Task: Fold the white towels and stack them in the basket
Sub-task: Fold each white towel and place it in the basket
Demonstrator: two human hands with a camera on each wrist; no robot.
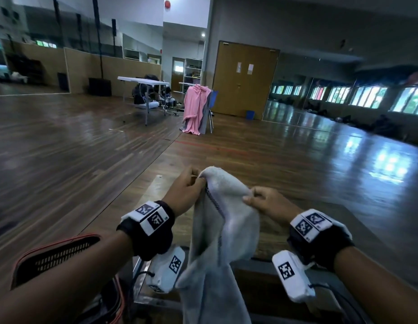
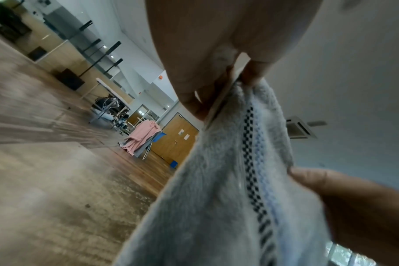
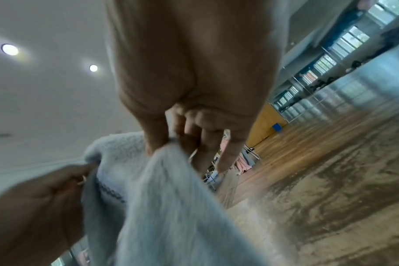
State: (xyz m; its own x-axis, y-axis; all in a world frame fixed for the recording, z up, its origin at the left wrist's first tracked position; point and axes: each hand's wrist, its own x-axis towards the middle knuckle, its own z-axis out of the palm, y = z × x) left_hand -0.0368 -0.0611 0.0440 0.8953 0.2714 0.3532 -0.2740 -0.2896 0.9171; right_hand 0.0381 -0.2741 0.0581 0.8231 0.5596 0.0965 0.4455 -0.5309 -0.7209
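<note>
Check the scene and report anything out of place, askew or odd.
Nothing looks damaged or spilled. The white towel hangs bunched and unfolded between the left hand and right hand, each pinching its top edge. Farther off, a pink cloth is draped loosely over a chair, trailing onto the floor.

Towel (image 1: 223, 220) hangs btwn both hands: left hand (image 1: 183, 194) at its upper left corner, right hand (image 1: 270, 202) just right. Basket (image 1: 56, 256) lower left. Chair (image 1: 209, 108) far ahead, table (image 1: 142, 81) left of it.
</note>
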